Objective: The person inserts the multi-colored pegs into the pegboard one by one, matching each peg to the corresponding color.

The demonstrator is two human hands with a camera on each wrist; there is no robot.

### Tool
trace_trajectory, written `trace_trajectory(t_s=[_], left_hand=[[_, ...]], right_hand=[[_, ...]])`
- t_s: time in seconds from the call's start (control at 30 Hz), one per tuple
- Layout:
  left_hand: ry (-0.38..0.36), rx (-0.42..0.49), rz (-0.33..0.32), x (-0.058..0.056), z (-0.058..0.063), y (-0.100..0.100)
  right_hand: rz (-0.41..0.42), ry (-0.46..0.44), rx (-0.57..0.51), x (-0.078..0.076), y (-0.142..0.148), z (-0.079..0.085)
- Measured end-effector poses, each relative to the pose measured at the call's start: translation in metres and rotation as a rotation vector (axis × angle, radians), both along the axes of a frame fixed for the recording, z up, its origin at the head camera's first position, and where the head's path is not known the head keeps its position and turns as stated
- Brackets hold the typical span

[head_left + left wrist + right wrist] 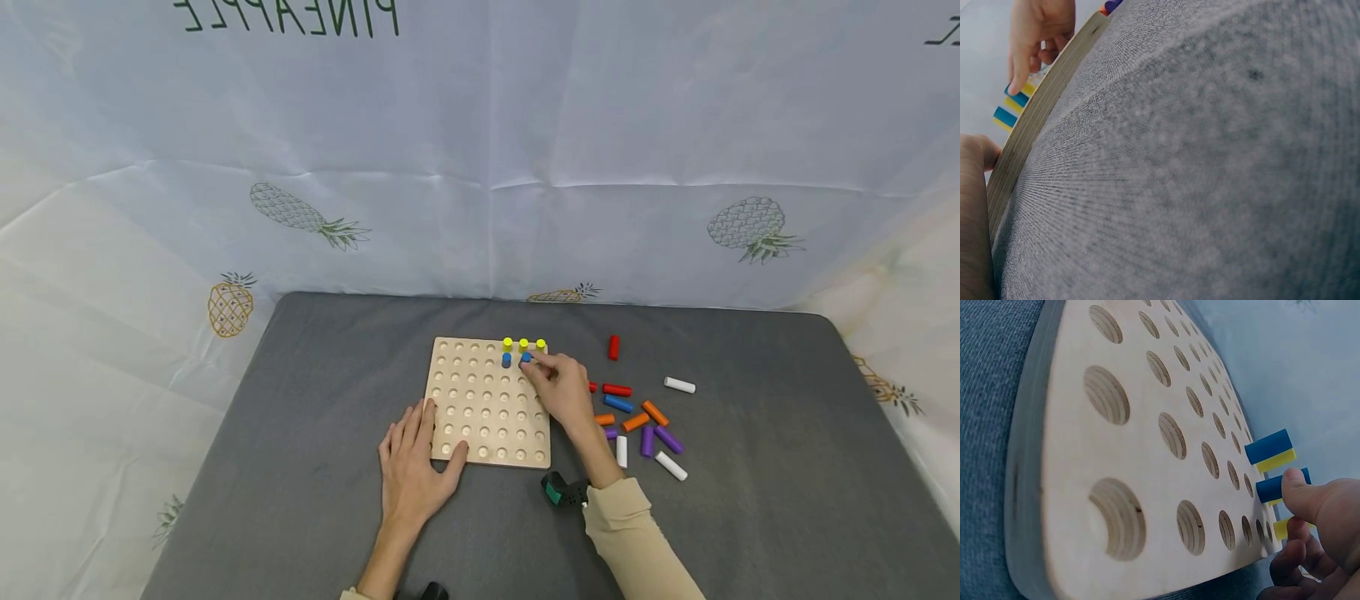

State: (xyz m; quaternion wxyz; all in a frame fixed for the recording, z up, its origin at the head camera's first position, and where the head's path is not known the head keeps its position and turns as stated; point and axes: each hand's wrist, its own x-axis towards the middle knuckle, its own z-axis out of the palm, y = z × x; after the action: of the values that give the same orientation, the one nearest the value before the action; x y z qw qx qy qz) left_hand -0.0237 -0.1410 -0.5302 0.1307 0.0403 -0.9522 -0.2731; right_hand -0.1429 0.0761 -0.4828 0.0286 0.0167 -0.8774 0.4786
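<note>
A wooden pegboard [480,417] with rows of round holes lies on the table. Three yellow pegs [507,343] stand along its far row at the right. In the row just nearer, one blue peg [506,361] stands alone. Beside it, my right hand [561,385] pinches a second blue peg [1270,488], thumb near its upper end, the lower end at the board. My left hand [414,467] rests at the board's near left corner, fingers extended along the left edge and thumb on the near edge.
Loose pegs lie right of the board: red pegs [614,347], another blue peg [618,403], orange pegs [655,412], purple pegs [668,439] and white pegs [679,385]. Some are partly behind my right forearm. A pineapple-print curtain [450,242] hangs behind the grey table [337,375].
</note>
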Motion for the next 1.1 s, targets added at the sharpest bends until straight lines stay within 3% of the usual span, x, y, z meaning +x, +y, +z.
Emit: trace_trajectory(t_s=[0.77,1.1], left_hand=[[0.008,-0.004,0.0,-0.0004,-0.0014,-0.0004],[0.008,-0.011,-0.004,-0.0006,-0.0005,0.0]], right_hand=[[0.009,-0.019,-0.024,-0.0012,-0.0018,-0.0048],[-0.001,-0.005,0.017,0.0062,0.0068,-0.0022]])
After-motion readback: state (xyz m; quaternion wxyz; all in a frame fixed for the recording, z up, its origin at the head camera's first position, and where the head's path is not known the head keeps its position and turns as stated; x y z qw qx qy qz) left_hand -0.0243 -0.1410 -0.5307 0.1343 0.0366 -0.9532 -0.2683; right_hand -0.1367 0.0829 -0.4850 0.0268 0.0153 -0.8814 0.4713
